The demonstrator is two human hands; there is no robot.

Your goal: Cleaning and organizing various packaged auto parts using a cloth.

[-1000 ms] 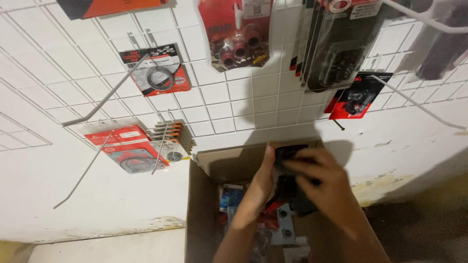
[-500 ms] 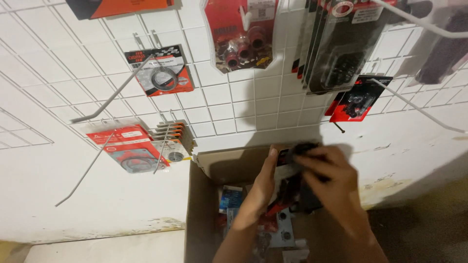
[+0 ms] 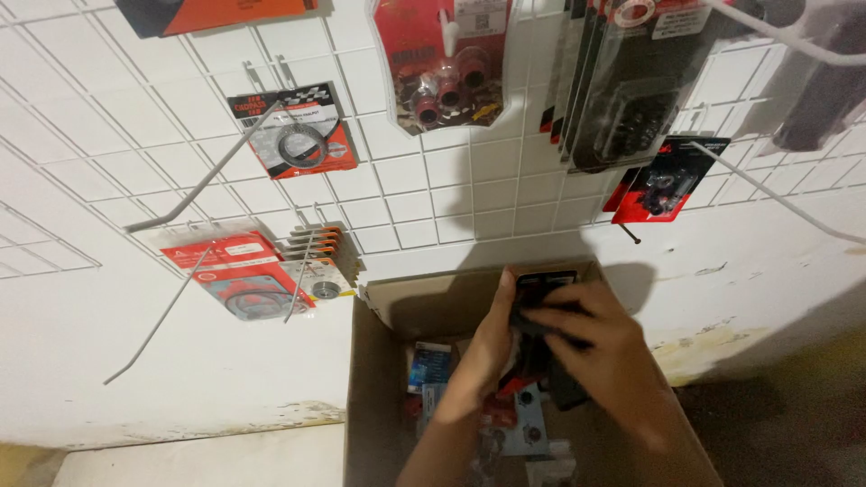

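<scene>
Over an open cardboard box (image 3: 379, 397), both my hands hold a stack of black blister packs (image 3: 541, 287). My left hand (image 3: 483, 352) grips the stack's left side with the thumb up along its edge. My right hand (image 3: 600, 347) wraps over the front and right side. The packs stand roughly upright, their tops level with the box's rear flap. Below them, inside the box, lie several more packaged parts (image 3: 519, 424) in red, blue and grey.
A white wire grid wall (image 3: 424, 194) carries hanging packs: a red-black ring pack (image 3: 293, 131), red packs (image 3: 248, 275) at lower left, a clear red pack (image 3: 446, 63), dark packs (image 3: 631, 81) and a small red-black pack (image 3: 667, 180). Bare hooks (image 3: 203, 185) stick out.
The view has tilted slightly. My hands have lifted the stack of packs a little higher out of the box and my right hand has shifted its grip over the front.
</scene>
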